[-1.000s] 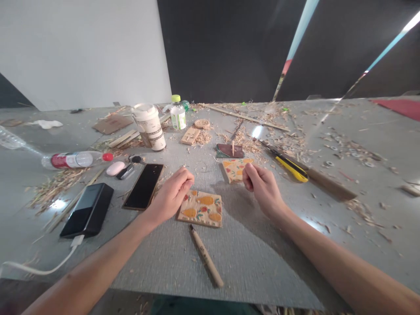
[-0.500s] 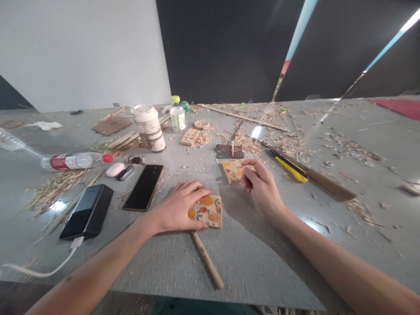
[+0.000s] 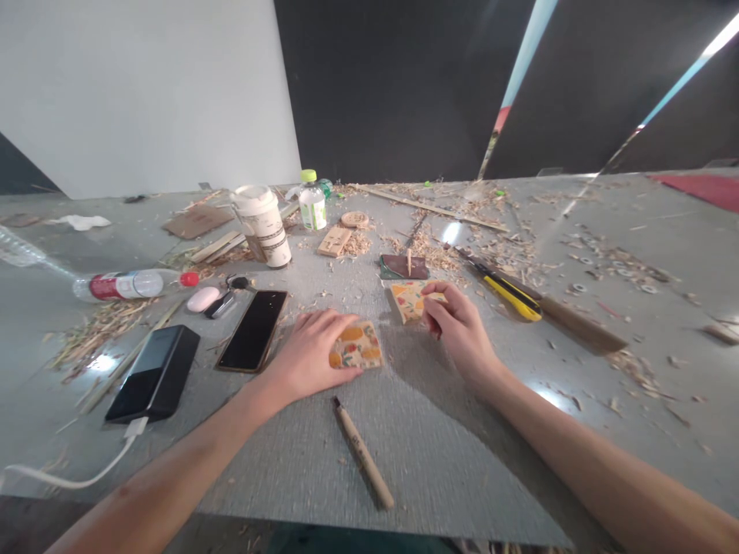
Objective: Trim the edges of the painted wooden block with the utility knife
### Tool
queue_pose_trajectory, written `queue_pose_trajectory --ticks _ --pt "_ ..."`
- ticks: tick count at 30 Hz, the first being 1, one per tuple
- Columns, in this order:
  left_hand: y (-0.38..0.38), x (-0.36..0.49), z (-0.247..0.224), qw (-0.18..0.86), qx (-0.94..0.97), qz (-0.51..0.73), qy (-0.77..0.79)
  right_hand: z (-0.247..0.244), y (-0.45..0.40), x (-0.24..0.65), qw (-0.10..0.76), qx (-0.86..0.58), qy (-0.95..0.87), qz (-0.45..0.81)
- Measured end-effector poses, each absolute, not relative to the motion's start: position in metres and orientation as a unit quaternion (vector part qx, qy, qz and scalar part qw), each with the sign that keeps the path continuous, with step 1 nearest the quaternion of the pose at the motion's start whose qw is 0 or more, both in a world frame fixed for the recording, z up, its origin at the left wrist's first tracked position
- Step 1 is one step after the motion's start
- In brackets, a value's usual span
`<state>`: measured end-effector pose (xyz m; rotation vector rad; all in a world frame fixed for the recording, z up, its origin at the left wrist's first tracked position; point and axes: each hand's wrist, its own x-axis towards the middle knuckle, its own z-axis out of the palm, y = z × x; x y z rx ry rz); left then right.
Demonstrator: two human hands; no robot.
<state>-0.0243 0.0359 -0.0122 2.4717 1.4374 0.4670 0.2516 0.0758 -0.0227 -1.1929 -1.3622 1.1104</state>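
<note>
My left hand [image 3: 316, 350] lies over the left side of a flat square piece with an orange fruit print [image 3: 363, 346], thumb on its near edge and fingers along the far one. Just in front of it on the table lies a carving chisel [image 3: 365, 458], its round wooden handle toward me and its dark metal tip facing away. My right hand [image 3: 459, 327] rests with curled fingers beside a second fruit-print piece [image 3: 409, 300], covering its right part. Whether anything is inside those fingers is hidden. Beyond it sits a brown and green folded case [image 3: 398, 266] with a small wooden peg.
A phone [image 3: 252, 331], a black power bank [image 3: 153, 373] with a white cable and a lying bottle [image 3: 127, 285] are at left. Behind stand a paper cup [image 3: 262, 227] and a green-capped bottle [image 3: 312, 204]. A yellow utility knife [image 3: 511, 296] lies at right among wood shavings.
My left hand has slid the fruit-print piece away from me and slightly left, uncovering the chisel's tip. My right hand has barely shifted.
</note>
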Motion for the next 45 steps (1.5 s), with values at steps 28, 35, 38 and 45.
queue_pose_trajectory --ticks 28,35,38,45 --pt "0.048 -0.046 -0.010 0.035 0.712 0.209 0.669 0.003 0.029 0.226 0.114 -0.086 -0.936 0.321" --pt "0.054 -0.047 -0.005 0.086 0.690 0.260 0.670 -0.001 0.034 0.229 0.092 -0.093 -0.941 0.312" --pt "0.051 -0.043 -0.003 0.049 0.713 0.188 0.674 -0.003 0.032 0.227 0.086 -0.075 -0.952 0.283" --pt "0.041 -0.042 0.012 0.060 0.730 0.005 0.680 -0.007 0.034 0.232 0.086 -0.143 -0.958 0.234"
